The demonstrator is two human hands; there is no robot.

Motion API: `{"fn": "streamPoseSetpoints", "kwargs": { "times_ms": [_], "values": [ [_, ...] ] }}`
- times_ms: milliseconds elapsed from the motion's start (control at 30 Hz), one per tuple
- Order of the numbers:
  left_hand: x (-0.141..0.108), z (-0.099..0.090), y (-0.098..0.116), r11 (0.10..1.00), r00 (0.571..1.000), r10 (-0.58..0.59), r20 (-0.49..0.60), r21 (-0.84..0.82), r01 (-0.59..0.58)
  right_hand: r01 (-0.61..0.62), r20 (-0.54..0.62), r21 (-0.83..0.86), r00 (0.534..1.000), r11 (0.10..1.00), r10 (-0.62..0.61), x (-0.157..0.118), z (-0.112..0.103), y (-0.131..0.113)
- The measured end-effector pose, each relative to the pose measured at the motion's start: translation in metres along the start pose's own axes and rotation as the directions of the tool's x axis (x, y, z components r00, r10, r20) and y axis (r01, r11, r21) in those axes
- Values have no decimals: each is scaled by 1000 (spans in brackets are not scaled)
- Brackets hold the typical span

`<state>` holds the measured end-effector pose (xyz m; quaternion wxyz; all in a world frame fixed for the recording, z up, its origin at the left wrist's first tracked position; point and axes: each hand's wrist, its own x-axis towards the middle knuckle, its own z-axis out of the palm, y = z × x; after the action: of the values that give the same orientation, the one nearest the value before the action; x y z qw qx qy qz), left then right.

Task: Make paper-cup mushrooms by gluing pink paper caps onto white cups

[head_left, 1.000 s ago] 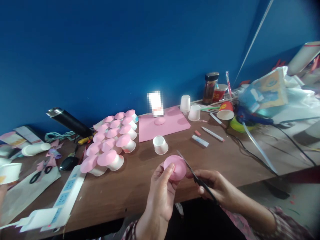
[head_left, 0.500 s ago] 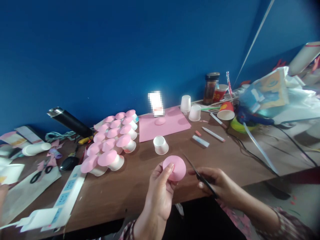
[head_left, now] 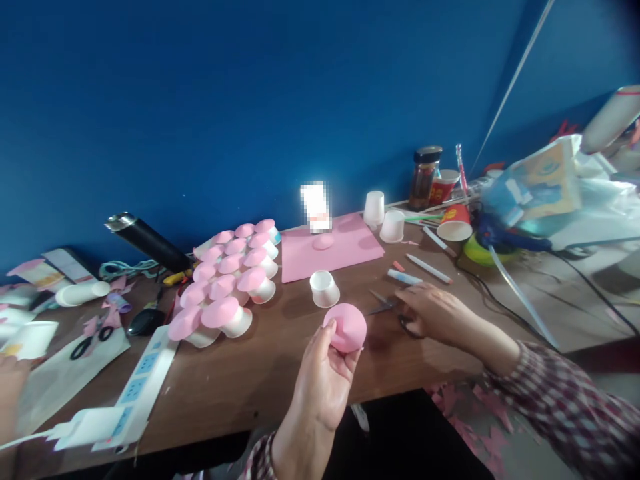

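My left hand (head_left: 325,380) holds a pink paper disc (head_left: 349,328) at its edge, the thumb on top and fingers beneath. To the right, my right hand (head_left: 435,310) is low over the table with its fingers at the handles of dark scissors (head_left: 383,305). The scissor blades are parted and point left; one handle loop shows below the hand, which hides the rest. A glue tube (head_left: 404,276) is just beyond the right fingers, partly covered. Behind the disc is a white paper cup (head_left: 324,289), mouth tilted toward me.
Rows of upturned cups topped with pink discs (head_left: 220,312) stand at left. Pink paper sheets (head_left: 300,260) lie by the wall, near two upturned cups (head_left: 393,227). A power strip (head_left: 145,373), a mouse (head_left: 145,322) and other scissors (head_left: 93,343) are left; markers (head_left: 429,268) are right.
My right hand has lowered the scissors from beside the disc toward the table, farther away from me. The disc in my left hand has tipped and shifted slightly left.
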<state>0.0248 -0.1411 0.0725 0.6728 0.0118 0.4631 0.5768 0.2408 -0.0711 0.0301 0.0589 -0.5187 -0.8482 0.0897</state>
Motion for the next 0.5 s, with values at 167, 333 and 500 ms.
{"fn": "streamPoseSetpoints", "kwargs": {
  "times_ms": [167, 333, 500],
  "values": [
    [1, 2, 0, 1000, 1000, -8, -14, -22, 8, 15, -73, -46, 997, 999, -19, 3, 10, 10],
    [5, 5, -1, 997, 1000, -3, 4, -71, 4, 44, -230, 130, 973, 991, -13, 5, 14, 2],
    [9, 8, -8, 995, 993, 42, 115, -98, -31, 41, -51, 828, 999, 560, 3, -4, 10, -63]
  ]
}}
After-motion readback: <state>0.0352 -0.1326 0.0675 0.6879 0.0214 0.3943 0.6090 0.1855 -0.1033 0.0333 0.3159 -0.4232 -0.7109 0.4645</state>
